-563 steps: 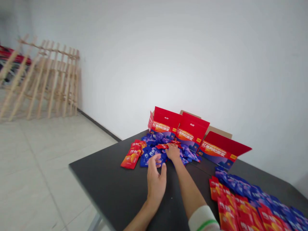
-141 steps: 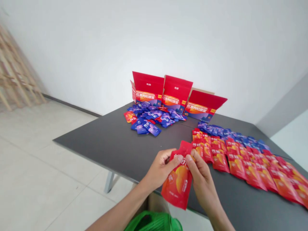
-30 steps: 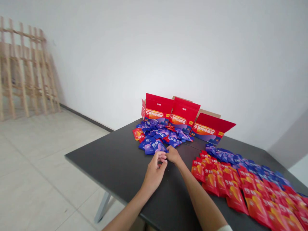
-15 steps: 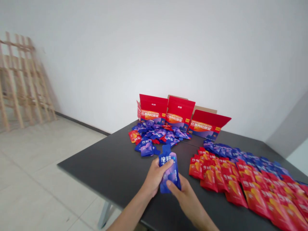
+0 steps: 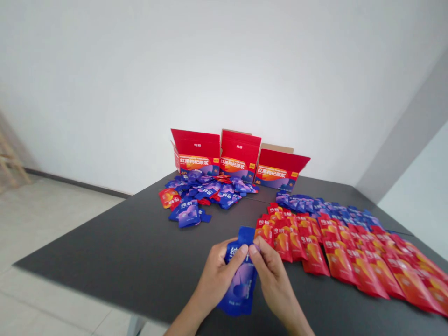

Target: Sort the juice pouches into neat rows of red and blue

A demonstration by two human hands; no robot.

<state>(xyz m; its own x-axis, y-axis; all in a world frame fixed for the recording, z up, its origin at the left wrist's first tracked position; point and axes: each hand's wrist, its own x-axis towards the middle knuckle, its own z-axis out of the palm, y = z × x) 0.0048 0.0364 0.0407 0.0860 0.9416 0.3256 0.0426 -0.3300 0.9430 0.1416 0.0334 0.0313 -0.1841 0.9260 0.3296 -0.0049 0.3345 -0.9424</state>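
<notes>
Both my hands grip blue pouches [image 5: 241, 284] above the near part of the dark table, spout end pointing away from me. My left hand [image 5: 221, 268] is closed on the left edge, its thumb on the front near the top. My right hand [image 5: 271, 266] pinches the upper right edge, thumb beside the other thumb. More than one pouch seems to be stacked there, but the number is hidden. Beyond lies a loose heap of blue pouches [image 5: 189, 213] with some red ones [image 5: 169, 198] among them.
Three open red boxes [image 5: 198, 151] stand at the back of the table [image 5: 115, 252] by the wall. On the right, red pouches [image 5: 338, 256] lie in overlapping rows, with blue pouches [image 5: 308, 204] behind them. A wooden rack [image 5: 10, 156] is at far left.
The view has turned right and shifted. Both hands have moved up the pouches, and my right thumb has gone from the lower part to near the top edge.
</notes>
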